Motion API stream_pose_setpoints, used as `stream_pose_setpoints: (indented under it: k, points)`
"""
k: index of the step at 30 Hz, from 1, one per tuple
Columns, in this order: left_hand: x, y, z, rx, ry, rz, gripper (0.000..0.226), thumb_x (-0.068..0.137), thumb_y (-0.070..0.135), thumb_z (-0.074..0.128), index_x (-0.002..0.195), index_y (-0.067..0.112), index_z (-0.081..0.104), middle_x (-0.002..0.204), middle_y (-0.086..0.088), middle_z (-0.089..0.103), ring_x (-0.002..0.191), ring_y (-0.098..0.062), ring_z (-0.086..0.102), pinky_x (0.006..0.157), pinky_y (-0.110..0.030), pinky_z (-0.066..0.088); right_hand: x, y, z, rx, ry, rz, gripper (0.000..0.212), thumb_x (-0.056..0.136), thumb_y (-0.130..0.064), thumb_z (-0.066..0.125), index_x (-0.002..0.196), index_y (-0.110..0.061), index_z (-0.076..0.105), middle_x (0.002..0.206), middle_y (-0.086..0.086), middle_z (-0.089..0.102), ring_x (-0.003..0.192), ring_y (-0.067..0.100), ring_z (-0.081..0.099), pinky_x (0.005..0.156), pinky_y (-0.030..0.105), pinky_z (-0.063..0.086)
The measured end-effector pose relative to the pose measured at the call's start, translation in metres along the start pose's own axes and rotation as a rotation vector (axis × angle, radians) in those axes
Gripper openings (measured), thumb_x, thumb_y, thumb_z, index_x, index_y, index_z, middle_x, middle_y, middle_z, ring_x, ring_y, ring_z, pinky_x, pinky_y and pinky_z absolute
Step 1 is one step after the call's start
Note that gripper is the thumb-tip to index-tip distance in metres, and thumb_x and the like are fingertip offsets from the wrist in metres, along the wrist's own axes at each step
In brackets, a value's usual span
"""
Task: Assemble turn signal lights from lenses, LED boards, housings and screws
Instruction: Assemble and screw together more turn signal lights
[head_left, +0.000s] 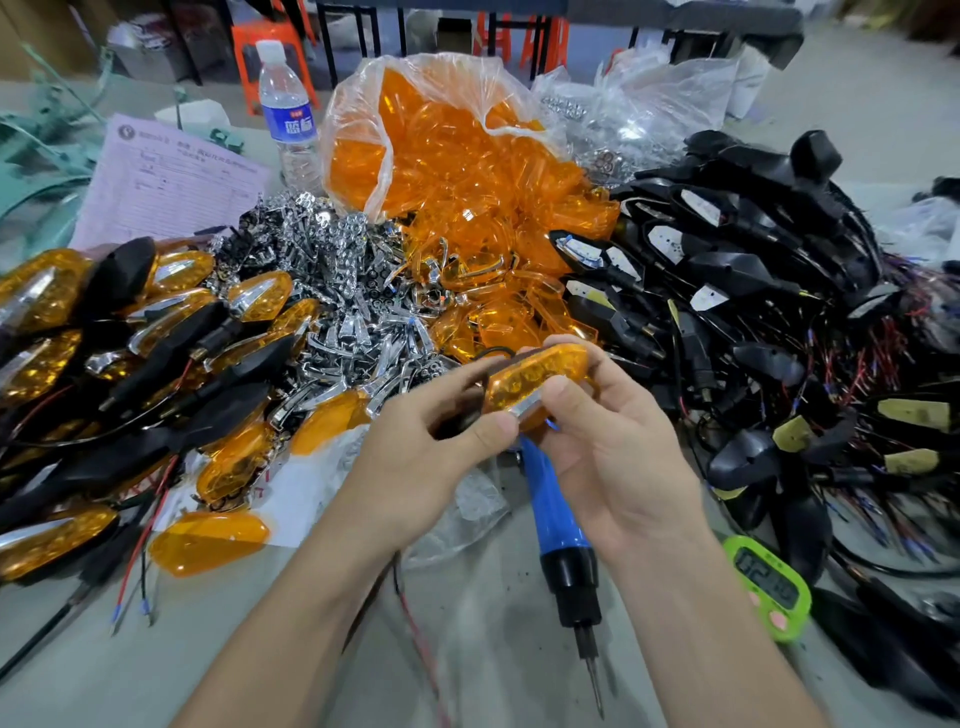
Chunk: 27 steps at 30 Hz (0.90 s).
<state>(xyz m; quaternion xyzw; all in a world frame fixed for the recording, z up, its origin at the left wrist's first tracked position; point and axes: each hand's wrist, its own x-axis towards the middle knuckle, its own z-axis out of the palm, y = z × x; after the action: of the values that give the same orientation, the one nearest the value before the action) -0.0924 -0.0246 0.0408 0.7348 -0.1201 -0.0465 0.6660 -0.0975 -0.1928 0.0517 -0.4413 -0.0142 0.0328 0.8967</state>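
Note:
Both hands hold one turn signal light (535, 379) above the table's middle; its orange lens faces up over a chrome strip and a black housing. My left hand (415, 457) pinches its left end with thumb and fingers. My right hand (613, 457) grips its right side, thumb on the lens. A bag of loose orange lenses (457, 171) stands behind. Chrome reflectors (332, 291) lie in a heap at centre. Black housings with LED boards and wires (753, 291) are piled at the right. Finished lights (119, 364) lie at the left.
A blue electric screwdriver (561, 540) lies on the table under my right hand, bit pointing toward me. A green timer (771, 592) sits at the right front. A water bottle (288, 114) and a pink form (166, 182) stand at the back left. One loose lens (208, 540) lies near the front left.

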Motion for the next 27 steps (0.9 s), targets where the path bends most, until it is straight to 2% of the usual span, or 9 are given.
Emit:
stream_pose_setpoints:
  k: [3, 7, 9, 12, 14, 16, 20, 24, 27]
  points:
    - [0.006, 0.011, -0.01, 0.142, 0.01, 0.052, 0.048, 0.085, 0.026, 0.083, 0.131, 0.032, 0.071, 0.111, 0.014, 0.078, 0.106, -0.005, 0.072, 0.086, -0.018, 0.054, 0.0, 0.001, -0.003, -0.017, -0.056, -0.028, 0.032, 0.085, -0.003, 0.065, 0.117, -0.006, 0.061, 0.116, 0.015, 0.071, 0.1, 0.03, 0.07, 0.081, 0.041, 0.06]
    - [0.003, 0.02, -0.018, 0.386, 0.015, 0.146, 0.053, 0.085, 0.02, 0.085, 0.125, 0.049, 0.069, 0.111, 0.038, 0.07, 0.105, 0.012, 0.066, 0.085, -0.002, 0.044, 0.0, -0.004, -0.015, -0.281, -0.06, -0.096, 0.038, 0.08, 0.004, 0.069, 0.113, -0.015, 0.07, 0.124, 0.016, 0.071, 0.112, 0.04, 0.067, 0.095, 0.053, 0.056]
    - [0.001, 0.025, -0.017, 0.441, 0.022, 0.177, 0.056, 0.084, 0.021, 0.085, 0.122, 0.058, 0.066, 0.111, 0.046, 0.065, 0.106, 0.019, 0.062, 0.086, 0.001, 0.04, -0.001, -0.006, -0.018, -0.37, -0.068, -0.096, 0.046, 0.077, 0.005, 0.071, 0.118, -0.015, 0.074, 0.122, 0.014, 0.073, 0.112, 0.038, 0.068, 0.094, 0.048, 0.057]
    - [-0.004, 0.033, -0.012, 0.513, 0.044, 0.229, 0.054, 0.081, 0.036, 0.078, 0.115, 0.072, 0.059, 0.11, 0.053, 0.06, 0.108, 0.025, 0.056, 0.086, 0.003, 0.037, -0.003, -0.01, -0.018, -0.37, -0.075, -0.1, 0.052, 0.075, 0.007, 0.077, 0.122, -0.014, 0.075, 0.12, 0.011, 0.076, 0.109, 0.03, 0.072, 0.089, 0.034, 0.059]
    - [-0.006, 0.037, -0.009, 0.543, 0.064, 0.262, 0.05, 0.082, 0.042, 0.076, 0.114, 0.076, 0.056, 0.109, 0.054, 0.059, 0.109, 0.024, 0.057, 0.086, 0.002, 0.038, -0.005, -0.012, -0.017, -0.372, -0.073, -0.154, 0.046, 0.074, 0.004, 0.082, 0.118, -0.01, 0.076, 0.118, 0.014, 0.076, 0.11, 0.032, 0.073, 0.088, 0.033, 0.059]
    - [-0.007, 0.038, -0.007, 0.555, 0.093, 0.285, 0.042, 0.085, 0.05, 0.073, 0.114, 0.076, 0.058, 0.109, 0.05, 0.062, 0.108, 0.016, 0.061, 0.087, -0.006, 0.045, -0.006, -0.014, -0.015, -0.387, -0.073, -0.205, 0.043, 0.071, -0.003, 0.082, 0.113, -0.006, 0.076, 0.115, 0.015, 0.077, 0.109, 0.033, 0.073, 0.088, 0.034, 0.06]
    - [-0.007, 0.034, -0.006, 0.48, 0.119, 0.262, 0.036, 0.084, 0.051, 0.073, 0.119, 0.059, 0.066, 0.108, 0.032, 0.073, 0.104, 0.002, 0.07, 0.089, -0.027, 0.054, -0.009, -0.015, -0.013, -0.396, -0.061, -0.216, 0.042, 0.066, -0.005, 0.084, 0.108, -0.008, 0.079, 0.11, 0.014, 0.078, 0.105, 0.032, 0.075, 0.087, 0.034, 0.06]
    - [-0.003, 0.028, -0.01, 0.445, 0.097, 0.2, 0.039, 0.083, 0.045, 0.077, 0.122, 0.045, 0.074, 0.107, 0.027, 0.076, 0.104, 0.005, 0.07, 0.09, -0.026, 0.055, -0.005, -0.009, -0.015, -0.426, -0.053, -0.205, 0.038, 0.068, 0.001, 0.085, 0.101, -0.018, 0.083, 0.105, 0.009, 0.08, 0.099, 0.027, 0.077, 0.083, 0.031, 0.061]
    - [0.0, 0.028, -0.015, 0.556, 0.027, 0.188, 0.045, 0.083, 0.038, 0.084, 0.115, 0.064, 0.064, 0.097, 0.045, 0.068, 0.098, 0.012, 0.066, 0.084, -0.013, 0.051, -0.002, -0.01, -0.018, -0.639, -0.08, -0.141, 0.045, 0.068, 0.001, 0.087, 0.102, -0.029, 0.082, 0.101, -0.001, 0.081, 0.096, 0.019, 0.077, 0.081, 0.03, 0.061]
